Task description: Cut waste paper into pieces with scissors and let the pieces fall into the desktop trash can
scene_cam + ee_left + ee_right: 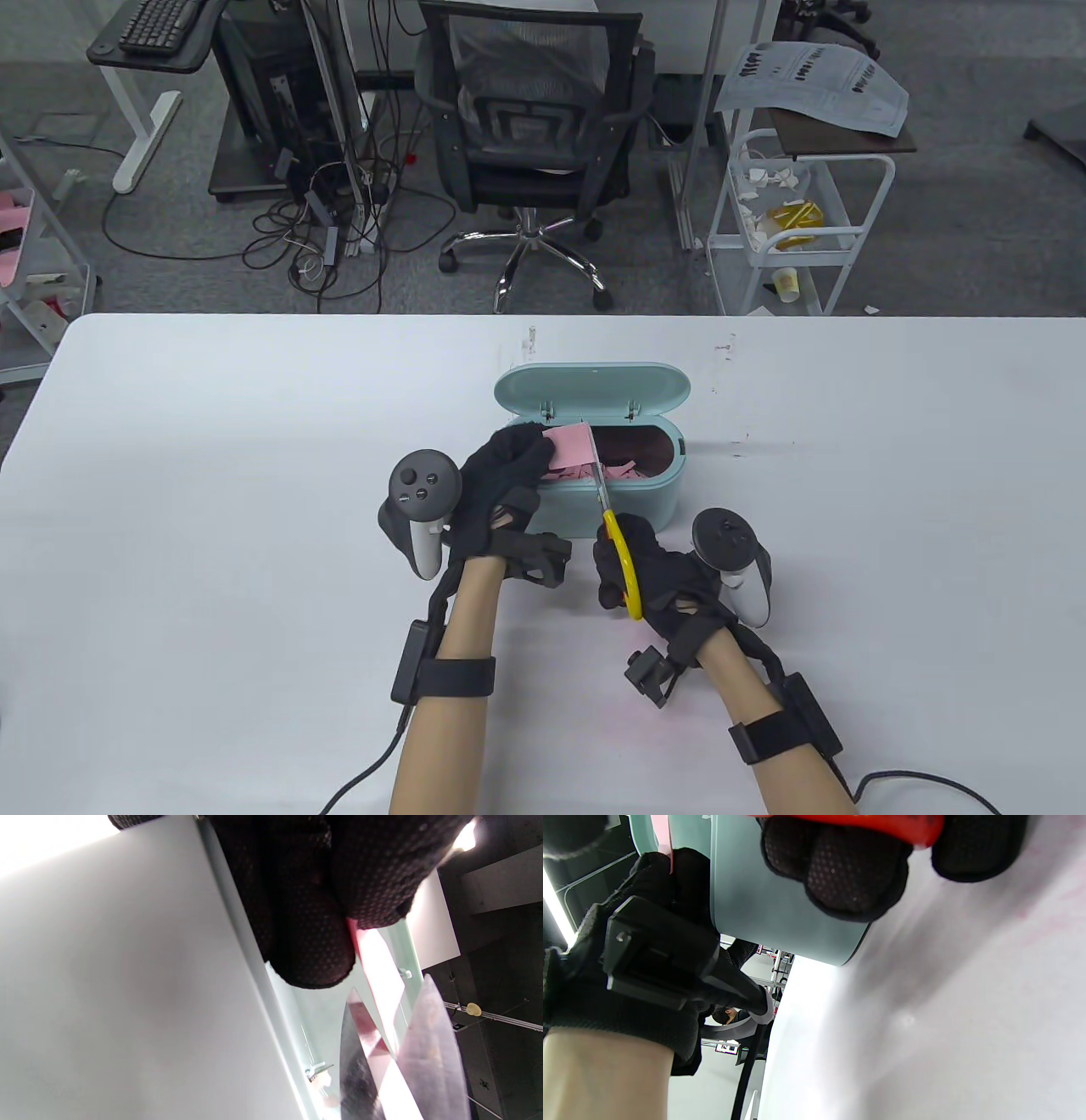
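The cutting step was under way. The left hand (pixel 509 475) pinched a pink sheet of waste paper (pixel 570 445) between thumb and fingers and held it over the open desktop trash can (pixel 653 501), a pale teal tub standing near the middle of the white desk (pixel 212 509) with its lid (pixel 591 389) tipped back. The right hand (pixel 649 573) gripped the yellow-handled scissors (pixel 618 543), fingers curled through the loops, the blades reaching forward over the near rim. In the left wrist view the blades stood apart with the paper's edge running between them, so a snip looked about to land. Pink scraps (pixel 624 469) already lay inside the can. To my eye the next move called for closing the blades cleanly through the strip while keeping the paper above the opening, so the cut piece would drop in rather than onto the desk
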Tool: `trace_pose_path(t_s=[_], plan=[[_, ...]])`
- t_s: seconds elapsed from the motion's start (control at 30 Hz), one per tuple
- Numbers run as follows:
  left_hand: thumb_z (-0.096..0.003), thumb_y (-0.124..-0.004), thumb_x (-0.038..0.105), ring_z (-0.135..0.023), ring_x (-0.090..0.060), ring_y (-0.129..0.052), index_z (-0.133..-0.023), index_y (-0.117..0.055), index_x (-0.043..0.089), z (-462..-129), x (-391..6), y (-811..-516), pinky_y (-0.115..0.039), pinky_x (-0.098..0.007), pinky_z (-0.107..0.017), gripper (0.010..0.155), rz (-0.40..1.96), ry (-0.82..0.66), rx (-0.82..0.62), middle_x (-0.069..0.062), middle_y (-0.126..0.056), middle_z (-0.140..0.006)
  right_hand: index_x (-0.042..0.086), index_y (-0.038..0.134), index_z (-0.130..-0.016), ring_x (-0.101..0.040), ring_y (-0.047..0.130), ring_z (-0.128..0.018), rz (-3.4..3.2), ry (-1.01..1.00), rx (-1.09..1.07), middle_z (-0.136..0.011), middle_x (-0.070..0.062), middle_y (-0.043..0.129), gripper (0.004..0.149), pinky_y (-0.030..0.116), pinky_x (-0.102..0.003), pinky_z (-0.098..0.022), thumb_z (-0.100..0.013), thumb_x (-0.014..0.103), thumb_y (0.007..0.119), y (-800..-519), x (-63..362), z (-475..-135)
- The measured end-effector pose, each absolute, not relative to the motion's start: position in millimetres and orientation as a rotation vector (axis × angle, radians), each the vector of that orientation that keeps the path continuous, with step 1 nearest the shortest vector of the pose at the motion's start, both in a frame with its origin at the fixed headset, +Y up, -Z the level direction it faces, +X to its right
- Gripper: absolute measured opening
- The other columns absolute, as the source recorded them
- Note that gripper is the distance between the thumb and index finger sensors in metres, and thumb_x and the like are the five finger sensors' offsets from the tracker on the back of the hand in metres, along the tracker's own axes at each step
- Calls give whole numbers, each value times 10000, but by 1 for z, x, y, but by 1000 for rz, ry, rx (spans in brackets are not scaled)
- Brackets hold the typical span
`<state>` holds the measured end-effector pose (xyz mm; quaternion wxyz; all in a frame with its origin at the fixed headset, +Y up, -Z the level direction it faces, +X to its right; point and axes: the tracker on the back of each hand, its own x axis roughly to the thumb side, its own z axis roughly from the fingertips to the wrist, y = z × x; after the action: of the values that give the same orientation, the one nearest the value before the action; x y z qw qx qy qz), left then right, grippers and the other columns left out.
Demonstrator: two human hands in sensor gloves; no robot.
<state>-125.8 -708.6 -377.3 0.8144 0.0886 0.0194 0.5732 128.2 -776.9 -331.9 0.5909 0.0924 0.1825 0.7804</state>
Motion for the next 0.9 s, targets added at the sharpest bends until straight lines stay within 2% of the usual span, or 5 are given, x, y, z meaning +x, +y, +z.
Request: trace_pose_path(t_s=[0.27,0.63,0.77,0.9], plan=[[-454,-891,435,-607,-157,-1084,-774,-932,285,-377,-125,-709,-517,-604,-753,356,1217,41,191,72,-1130,-582,163,352,-962,-219,936,-479,1832,406,209,-757,23,772,905,686,-634,-520,-361,747,694,-775,127,-333],[-454,-891,429,-608,-162,-1085,-775,-933,285,-377,-125,-709,-515,-606,-753,354,1220,35,186,69,-1131,-584,133,475,-900,-130,990,-268,1816,321,158,-599,88,873,766,789,-563,-457,-372,631,720,-773,133,-334],[-456,-889,427,-610,-164,-1084,-776,-933,282,-377,-125,-709,-513,-607,-753,354,1222,35,185,69,-1130,-587,143,492,-898,-130,996,-263,1818,313,145,-593,87,883,767,793,-556,-454,-367,638,739,-774,134,-334],[-452,-892,427,-608,-163,-1085,-772,-937,283,-378,-125,-709,-515,-608,-752,353,1218,33,184,66,-1132,-582,158,440,-934,-172,971,-352,1809,340,166,-670,55,839,819,730,-595,-506,-374,685,721,-773,132,-334]])
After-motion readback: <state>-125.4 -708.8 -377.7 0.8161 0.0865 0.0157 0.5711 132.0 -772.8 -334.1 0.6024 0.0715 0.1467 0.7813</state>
